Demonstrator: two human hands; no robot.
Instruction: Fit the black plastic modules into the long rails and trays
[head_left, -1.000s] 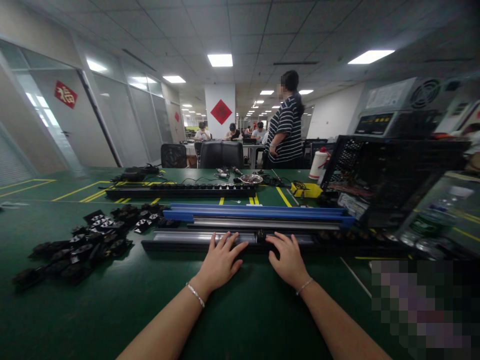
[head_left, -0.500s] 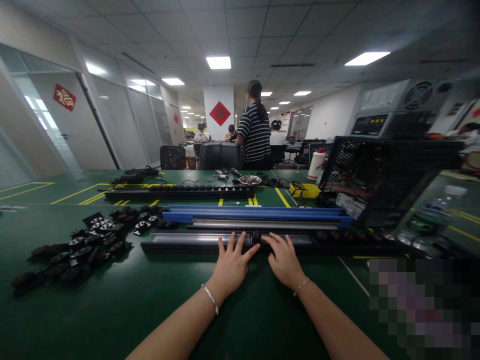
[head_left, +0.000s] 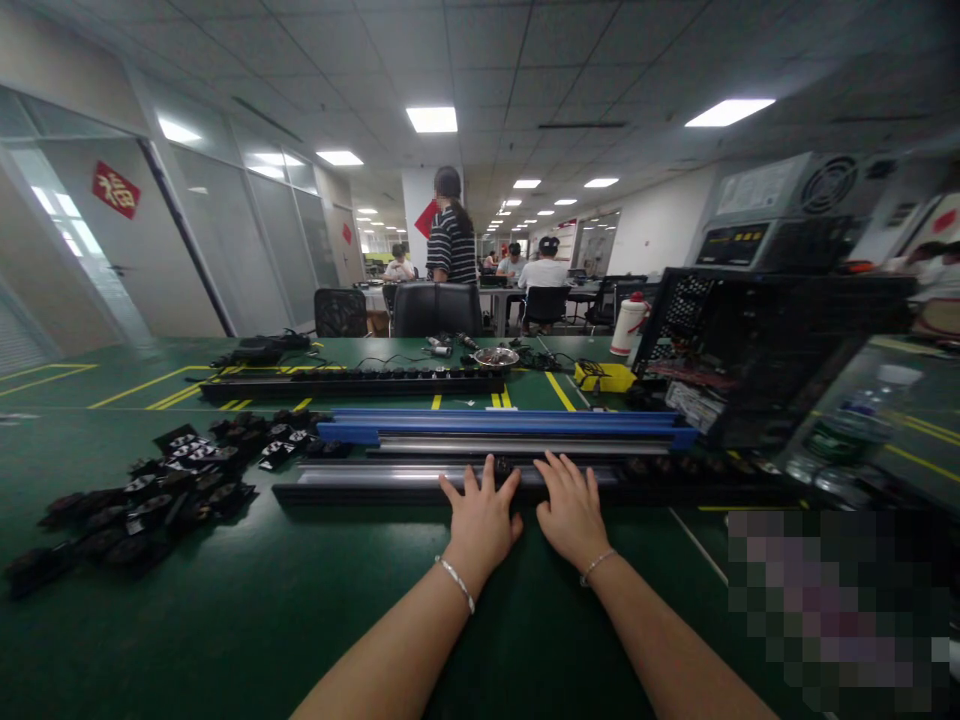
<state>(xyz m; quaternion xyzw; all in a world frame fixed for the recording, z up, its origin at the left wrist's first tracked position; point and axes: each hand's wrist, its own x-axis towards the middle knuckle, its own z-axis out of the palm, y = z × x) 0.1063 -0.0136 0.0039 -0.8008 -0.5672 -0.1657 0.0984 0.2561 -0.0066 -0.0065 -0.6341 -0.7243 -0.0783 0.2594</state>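
A long black rail with a silver channel lies across the green table in front of me. My left hand rests on its near edge with fingers spread. My right hand lies right beside it, fingers stretched flat onto the rail. A small black part in the channel peeks out between the fingertips of the two hands. Behind the rail lies a blue-and-silver rail. Both wrists wear thin bracelets.
A heap of small black socket parts lies at the left. A black power strip lies further back. An open computer case stands at the right, beside a yellow box and a white bottle. A person in a striped shirt stands behind the chairs.
My left hand slid right along the rail until it sits next to my right hand. The person in the striped shirt walked leftward in the background.
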